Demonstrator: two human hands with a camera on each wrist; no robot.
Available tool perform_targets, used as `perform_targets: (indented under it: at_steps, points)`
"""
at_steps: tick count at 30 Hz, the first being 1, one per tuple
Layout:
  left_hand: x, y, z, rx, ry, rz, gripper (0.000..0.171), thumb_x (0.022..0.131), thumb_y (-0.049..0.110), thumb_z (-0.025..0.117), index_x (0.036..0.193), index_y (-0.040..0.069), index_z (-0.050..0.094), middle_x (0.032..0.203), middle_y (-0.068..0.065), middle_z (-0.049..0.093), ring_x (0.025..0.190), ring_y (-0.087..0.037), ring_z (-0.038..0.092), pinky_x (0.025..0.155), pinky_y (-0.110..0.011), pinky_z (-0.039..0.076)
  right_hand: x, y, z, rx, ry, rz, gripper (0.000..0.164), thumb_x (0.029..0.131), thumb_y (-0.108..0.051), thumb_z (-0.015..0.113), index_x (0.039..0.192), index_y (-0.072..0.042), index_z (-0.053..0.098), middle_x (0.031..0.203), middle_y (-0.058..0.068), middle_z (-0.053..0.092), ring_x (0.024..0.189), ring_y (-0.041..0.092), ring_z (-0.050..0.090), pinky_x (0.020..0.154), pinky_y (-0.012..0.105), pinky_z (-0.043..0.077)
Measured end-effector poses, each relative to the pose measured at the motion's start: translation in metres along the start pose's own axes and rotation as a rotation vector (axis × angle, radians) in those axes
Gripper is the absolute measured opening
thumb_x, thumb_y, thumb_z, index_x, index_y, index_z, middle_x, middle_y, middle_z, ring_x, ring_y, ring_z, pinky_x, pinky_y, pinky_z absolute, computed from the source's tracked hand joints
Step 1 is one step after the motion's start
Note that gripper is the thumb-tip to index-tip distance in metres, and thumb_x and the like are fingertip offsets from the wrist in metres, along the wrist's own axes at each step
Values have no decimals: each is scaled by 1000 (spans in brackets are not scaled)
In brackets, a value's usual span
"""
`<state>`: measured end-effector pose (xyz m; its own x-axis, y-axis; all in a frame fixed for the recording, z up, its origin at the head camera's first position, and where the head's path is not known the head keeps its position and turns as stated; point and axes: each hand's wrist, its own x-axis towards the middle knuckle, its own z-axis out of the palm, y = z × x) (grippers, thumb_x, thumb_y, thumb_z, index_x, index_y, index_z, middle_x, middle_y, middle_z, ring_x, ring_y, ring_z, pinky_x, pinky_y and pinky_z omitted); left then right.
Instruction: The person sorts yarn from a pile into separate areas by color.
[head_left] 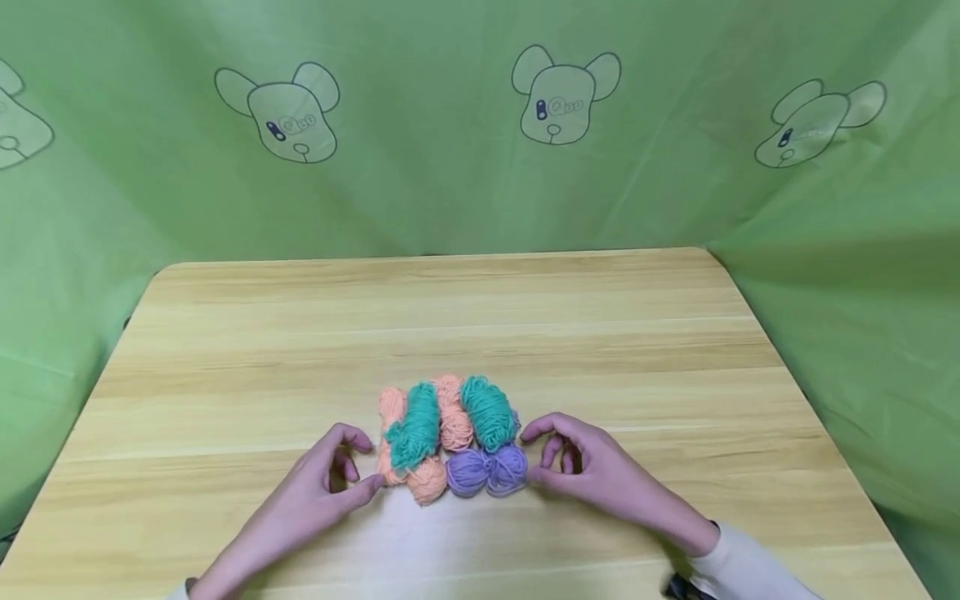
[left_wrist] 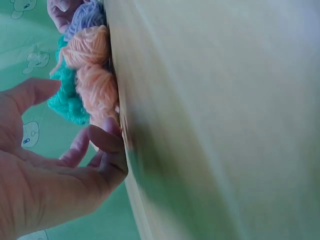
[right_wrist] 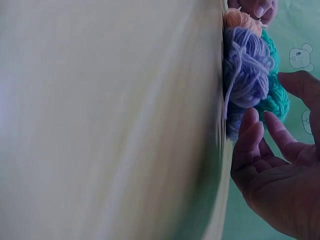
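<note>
Several small skeins of yarn lie bunched together on the table near its front. Two teal skeins (head_left: 489, 412) rest on top of the pile, one toward each side. Peach skeins (head_left: 453, 417) show between them and along the left, and a purple skein (head_left: 487, 471), pinched in at its middle, lies at the front right. My left hand (head_left: 330, 479) is at the pile's left side, thumb tip right at the peach yarn (left_wrist: 97, 87), fingers loosely bent. On the other side my right hand (head_left: 588, 467) has its fingertips close beside the purple yarn (right_wrist: 247, 67). Neither hand grips a skein.
The pale wood-grain table (head_left: 300, 333) has rounded far corners. A green cloth (head_left: 427, 192) printed with mouse-like heads hangs behind it and along both sides. A dark object (head_left: 682, 587) shows below the right sleeve (head_left: 742, 567) at the front edge.
</note>
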<state>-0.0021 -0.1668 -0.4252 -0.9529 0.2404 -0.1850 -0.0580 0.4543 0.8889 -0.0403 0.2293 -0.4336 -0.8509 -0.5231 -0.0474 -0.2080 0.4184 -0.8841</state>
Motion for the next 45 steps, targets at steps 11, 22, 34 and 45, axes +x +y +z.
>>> perform_targets:
  at_steps: [11, 22, 34, 45]
  points:
    - [2, 1, 12, -10, 56, 13, 47, 87, 10, 92, 123, 6, 63, 107, -6, 64, 86, -21, 59, 72, -26, 53, 5, -3, 8, -15, -35, 58, 51, 91, -28, 91, 136, -14, 70, 98, 0, 72, 76, 18, 64, 63, 29, 54]
    - [4, 4, 17, -27, 84, -15, 45, 86, 9, 92, 121, 4, 64, 102, -3, 65, 80, -15, 60, 70, -26, 52, 13, -6, 12, -48, -30, 55, 47, 90, -30, 92, 127, -12, 71, 91, -3, 69, 77, 16, 64, 65, 29, 55]
    - [12, 7, 20, 34, 100, -28, 38, 83, 5, 91, 112, 7, 66, 95, -1, 65, 74, -16, 57, 65, -26, 51, 16, -8, 14, -70, -38, 27, 34, 91, -21, 90, 119, -12, 73, 84, -5, 65, 73, 11, 61, 62, 26, 53]
    - [16, 10, 17, 67, 72, -47, 27, 85, 0, 85, 101, 11, 67, 87, 1, 62, 73, -17, 56, 66, -28, 50, 14, -12, 10, -99, -37, -28, 18, 94, -15, 87, 109, -19, 78, 74, -10, 60, 64, 5, 54, 54, 24, 47]
